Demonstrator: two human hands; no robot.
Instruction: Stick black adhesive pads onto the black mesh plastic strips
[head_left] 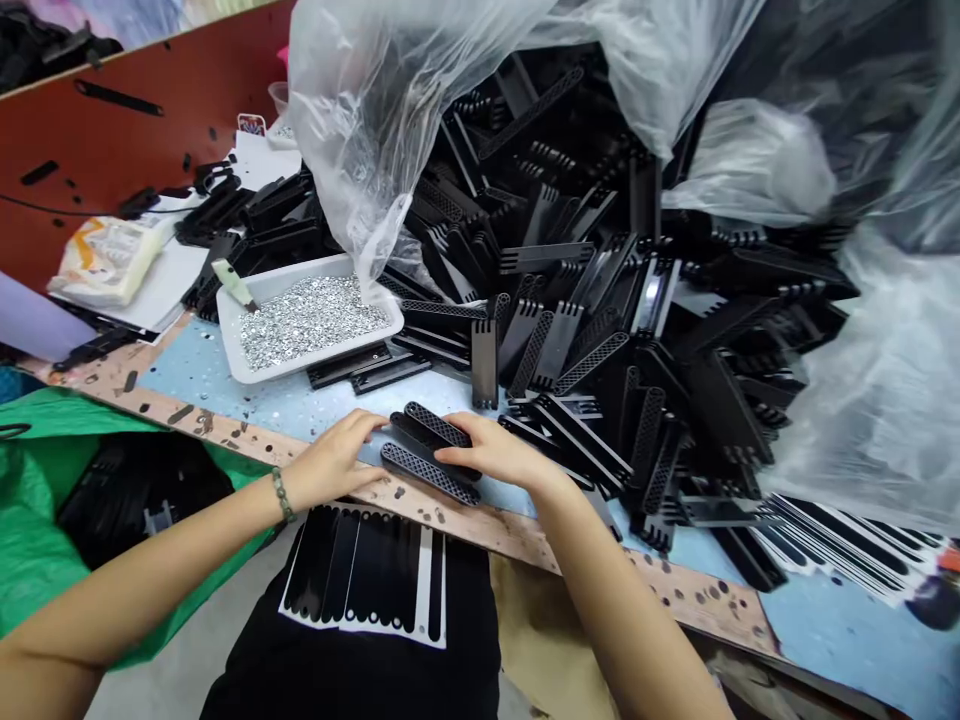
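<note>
From my screen I see three black plastic strips (429,474) with round ends and many small holes like a net, lying close together in front of the white tray (322,352). The right hand (495,450) rests open on top of them, not clenched, and the left hand (334,462) is open too, its fingers just beside their ends.

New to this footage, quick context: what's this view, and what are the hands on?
There's no machine: one camera worn on a person's head looks down at their own bare hands. The right hand lies across a few black perforated strips on a pale blue work surface; the left hand has its fingertips at the strips' ends. Beyond them sit a white tray of silver bits and a large heap of similar black pieces, partly under clear plastic.
</note>
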